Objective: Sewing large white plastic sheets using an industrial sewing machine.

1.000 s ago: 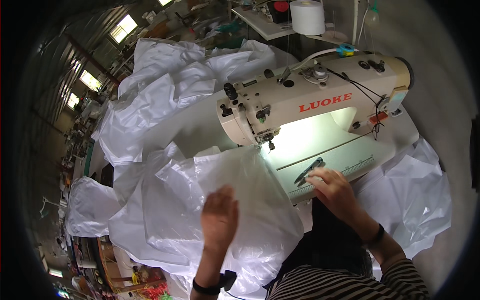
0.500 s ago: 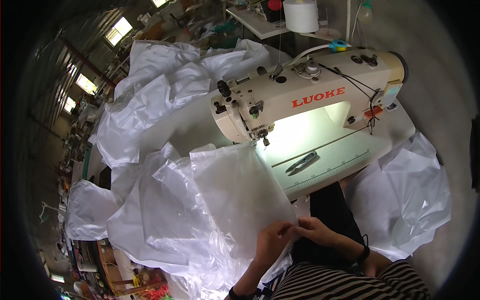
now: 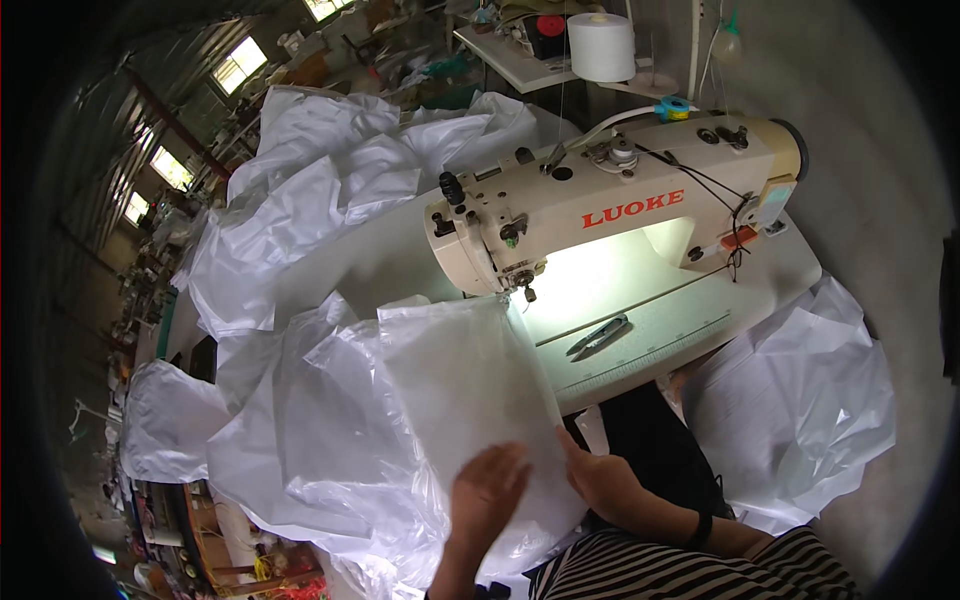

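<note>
A translucent white plastic sheet runs from under the needle area of a cream sewing machine down toward my lap. At the sheet's right edge, my right hand has its thumb and fingers closed on the material. To the left, over the lower part of the sheet, my left hand is slightly blurred, its fingers loosely extended with nothing seen in them. Whether its fingertips touch the plastic is unclear. Small thread snips lie on the machine bed, right of the needle.
More crumpled white sheeting is heaped behind and left of the machine. Another pile hangs at the right. A white thread cone stands at the back. Black cord drapes over the machine arm.
My left hand has come away from beside my right hand and moved left over the sheet. My right hand has shifted slightly left, still at the sheet's edge.
</note>
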Motion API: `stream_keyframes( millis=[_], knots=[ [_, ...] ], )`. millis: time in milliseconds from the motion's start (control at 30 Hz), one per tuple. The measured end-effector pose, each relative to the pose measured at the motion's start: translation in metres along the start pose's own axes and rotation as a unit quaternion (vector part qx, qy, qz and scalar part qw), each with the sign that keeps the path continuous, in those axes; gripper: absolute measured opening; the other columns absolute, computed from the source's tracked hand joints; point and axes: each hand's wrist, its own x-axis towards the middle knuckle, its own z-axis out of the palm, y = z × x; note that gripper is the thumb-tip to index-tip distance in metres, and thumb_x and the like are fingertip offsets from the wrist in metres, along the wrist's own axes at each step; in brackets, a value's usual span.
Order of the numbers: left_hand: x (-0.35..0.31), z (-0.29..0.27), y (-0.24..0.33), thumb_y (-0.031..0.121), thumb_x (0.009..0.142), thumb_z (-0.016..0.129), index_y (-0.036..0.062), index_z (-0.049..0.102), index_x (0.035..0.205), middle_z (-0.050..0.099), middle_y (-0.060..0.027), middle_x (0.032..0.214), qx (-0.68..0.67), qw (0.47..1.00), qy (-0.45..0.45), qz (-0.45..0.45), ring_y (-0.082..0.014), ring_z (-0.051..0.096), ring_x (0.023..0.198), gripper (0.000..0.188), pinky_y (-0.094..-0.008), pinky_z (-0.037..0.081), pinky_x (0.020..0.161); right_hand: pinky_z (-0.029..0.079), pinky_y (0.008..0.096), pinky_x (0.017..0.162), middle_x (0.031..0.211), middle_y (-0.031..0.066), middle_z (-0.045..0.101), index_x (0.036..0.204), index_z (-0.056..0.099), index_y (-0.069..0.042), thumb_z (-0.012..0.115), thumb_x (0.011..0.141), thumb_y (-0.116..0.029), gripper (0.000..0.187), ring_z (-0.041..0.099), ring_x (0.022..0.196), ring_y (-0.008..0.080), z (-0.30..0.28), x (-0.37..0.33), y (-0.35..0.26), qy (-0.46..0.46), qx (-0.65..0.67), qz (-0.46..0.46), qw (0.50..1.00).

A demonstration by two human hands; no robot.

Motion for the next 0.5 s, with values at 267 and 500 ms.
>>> stream_keyframes(
  millis=[267, 500],
  knots=[
    [0.038, 0.012, -0.069, 0.029, 0.088, 0.070, 0.0107, 0.052, 0.138, 0.044, -0.0128, 0.149, 0.158, 0.981, -0.100, -0.041, -0.0334, 0.039, 0.140, 0.056, -0.0580, 0.032, 0.112, 0.050, 0.0371, 0.049, 0.070, 0.0118, 0.063, 0.141, 0.038, 0.010, 0.062, 0.086, -0.010, 0.063, 0.063, 0.054, 0.0264, 0.005, 0.025, -0.008, 0.006, -0.067, -0.040, 0.997],
    [0.090, 0.035, -0.122, 0.037, 0.093, 0.063, 0.0126, 0.045, 0.144, 0.036, -0.0120, 0.157, 0.191, 0.977, -0.078, -0.055, -0.0340, 0.034, 0.144, 0.059, -0.0628, 0.027, 0.112, 0.052, 0.0388, 0.049, 0.062, 0.0116, 0.064, 0.135, 0.046, 0.013, 0.060, 0.084, -0.010, 0.058, 0.064, 0.051, 0.0289, -0.002, 0.088, 0.000, 0.080, -0.163, -0.041, 0.983]
  ],
)
